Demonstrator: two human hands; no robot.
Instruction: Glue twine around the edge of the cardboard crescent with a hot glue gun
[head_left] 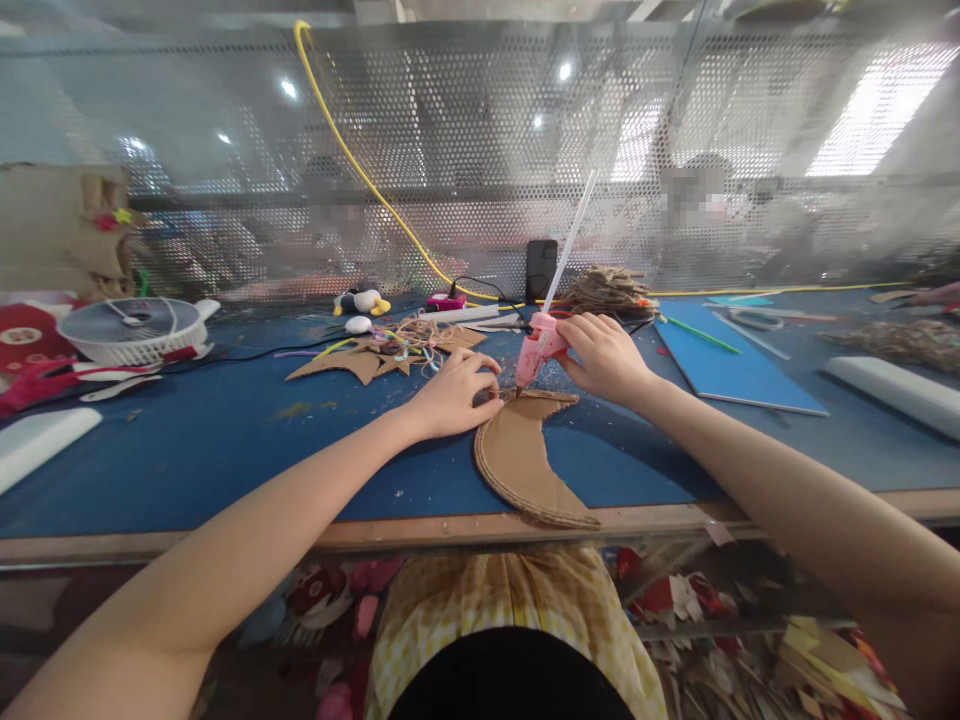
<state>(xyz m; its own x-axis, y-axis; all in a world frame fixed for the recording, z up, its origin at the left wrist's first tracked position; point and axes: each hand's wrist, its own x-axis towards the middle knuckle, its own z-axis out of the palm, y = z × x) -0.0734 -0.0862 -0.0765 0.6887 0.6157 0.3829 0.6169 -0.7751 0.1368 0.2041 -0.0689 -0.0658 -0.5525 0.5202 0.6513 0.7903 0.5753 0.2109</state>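
Observation:
A brown cardboard crescent (523, 455) lies near the table's front edge, its curved left rim looking layered. My left hand (456, 393) is at its upper left end, with thumb and fingers curled together on the rim. Whether a thin strip is also between those fingers, I cannot make out. In my right hand (607, 355) is a pink glue gun (534, 352), held nozzle down. Its tip meets the crescent's upper edge close to my left fingertips. From the back of the gun a long clear glue stick (571, 240) points upward.
Cut cardboard pieces (337, 367) with tangled strings lie behind my left hand. Farther back are a small plush toy (362, 301), a phone (541, 268) and a bundle of brown strips (609, 291). A blue board (739, 365) is at right, a white round basket (135, 335) at left.

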